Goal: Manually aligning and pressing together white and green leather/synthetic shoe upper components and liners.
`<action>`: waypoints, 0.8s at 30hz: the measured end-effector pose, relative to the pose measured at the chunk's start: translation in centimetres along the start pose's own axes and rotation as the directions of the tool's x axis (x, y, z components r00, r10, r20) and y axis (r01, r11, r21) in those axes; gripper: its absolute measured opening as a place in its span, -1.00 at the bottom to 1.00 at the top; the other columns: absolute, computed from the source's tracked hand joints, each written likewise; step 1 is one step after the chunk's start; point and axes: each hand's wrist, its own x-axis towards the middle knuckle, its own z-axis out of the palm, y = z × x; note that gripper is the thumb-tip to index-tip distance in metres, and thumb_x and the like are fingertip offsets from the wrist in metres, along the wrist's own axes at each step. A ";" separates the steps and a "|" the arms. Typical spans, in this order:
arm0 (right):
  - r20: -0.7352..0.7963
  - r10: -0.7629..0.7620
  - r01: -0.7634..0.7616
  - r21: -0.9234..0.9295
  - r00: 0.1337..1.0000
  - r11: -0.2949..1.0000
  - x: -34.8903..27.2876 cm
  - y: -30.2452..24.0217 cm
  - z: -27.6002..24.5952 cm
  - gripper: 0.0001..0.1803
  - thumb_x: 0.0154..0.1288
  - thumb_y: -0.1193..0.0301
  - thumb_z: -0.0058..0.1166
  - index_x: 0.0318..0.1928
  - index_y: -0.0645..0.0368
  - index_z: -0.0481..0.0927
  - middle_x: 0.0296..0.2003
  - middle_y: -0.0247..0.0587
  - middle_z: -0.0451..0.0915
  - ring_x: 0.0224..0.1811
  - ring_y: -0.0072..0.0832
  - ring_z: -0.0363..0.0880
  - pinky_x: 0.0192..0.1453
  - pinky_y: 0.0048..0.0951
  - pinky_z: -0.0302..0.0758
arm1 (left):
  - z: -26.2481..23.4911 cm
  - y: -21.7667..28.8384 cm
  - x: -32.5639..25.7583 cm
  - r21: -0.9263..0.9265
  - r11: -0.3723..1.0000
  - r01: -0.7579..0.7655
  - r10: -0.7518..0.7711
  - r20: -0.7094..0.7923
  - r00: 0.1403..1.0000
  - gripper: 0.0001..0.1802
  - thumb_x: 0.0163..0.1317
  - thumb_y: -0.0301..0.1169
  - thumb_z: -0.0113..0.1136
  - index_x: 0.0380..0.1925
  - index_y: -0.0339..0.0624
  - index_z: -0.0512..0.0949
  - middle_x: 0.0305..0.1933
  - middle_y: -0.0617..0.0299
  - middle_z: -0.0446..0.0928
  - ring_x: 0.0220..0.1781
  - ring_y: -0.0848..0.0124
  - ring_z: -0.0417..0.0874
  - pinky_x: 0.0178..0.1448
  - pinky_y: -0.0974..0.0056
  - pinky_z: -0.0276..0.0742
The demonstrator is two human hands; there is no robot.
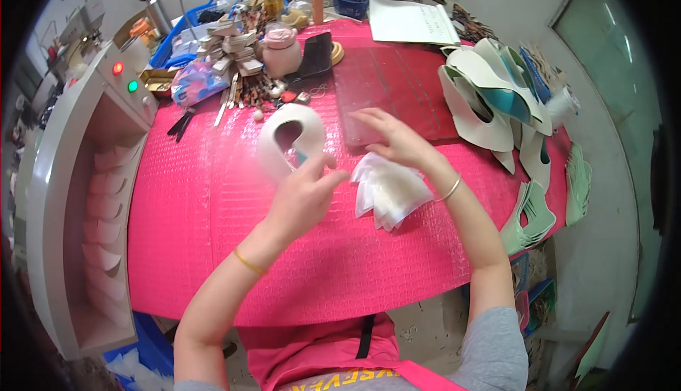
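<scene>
My left hand (301, 199) is at the near edge of a white shoe upper (310, 123) with a rounded opening and a bit of teal lining. Its fingers are curled and seem to grip that edge, though they are partly hidden. The upper's left side is blurred. To the right, my right hand (397, 139) is held with fingers stretched out and nothing in them. It hovers between a dark red cutting board (404, 86) and a fanned stack of translucent white pieces (392, 191) on the pink table covering (305, 277).
White and teal shoe uppers (489, 86) are piled at the right, with pale green pieces (528, 221) at the table's edge. A pink-lidded jar (281, 52), a black tray (312, 56) and bundled strips stand at the back. A grey machine (74, 199) with lit buttons borders the left.
</scene>
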 end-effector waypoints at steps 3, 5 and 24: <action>0.056 -0.229 0.232 -0.063 0.972 0.971 2.2 -3.8 3.2 -0.25 -0.17 0.56 0.14 0.15 0.04 0.22 0.15 -0.14 0.17 0.24 -0.22 0.06 0.28 -0.22 0.07 | -3.3 -0.5 -2.1 -0.187 0.979 -0.082 0.058 -0.135 0.989 -0.76 -0.13 -0.66 0.05 -0.37 -0.26 0.49 -0.37 0.15 0.43 -0.33 0.26 0.50 -0.29 0.26 0.40; 0.084 -0.307 0.316 -0.128 0.948 0.940 2.6 -5.1 3.7 -0.43 -0.16 0.56 0.12 0.00 0.06 0.36 0.07 -0.18 0.28 0.18 -0.23 0.19 0.26 -0.22 0.08 | -4.6 -1.7 -2.9 -0.420 0.867 0.266 -0.386 -0.231 0.893 -0.80 0.07 -0.56 0.01 -0.26 -0.24 0.50 -0.41 0.22 0.48 -0.42 0.41 0.49 -0.31 0.36 0.43; 0.103 -0.568 0.482 0.420 0.817 0.769 -10.8 -18.2 5.8 -0.87 -0.07 0.52 -0.03 -0.40 0.22 0.45 -0.36 -0.09 0.45 -0.22 -0.18 0.42 -0.12 -0.22 0.32 | -3.3 -5.0 -13.1 -0.612 0.173 0.772 -0.504 0.618 0.603 -0.70 0.00 -0.46 0.17 -0.24 -0.40 0.50 -0.34 0.26 0.53 -0.30 0.55 0.49 -0.17 0.44 0.38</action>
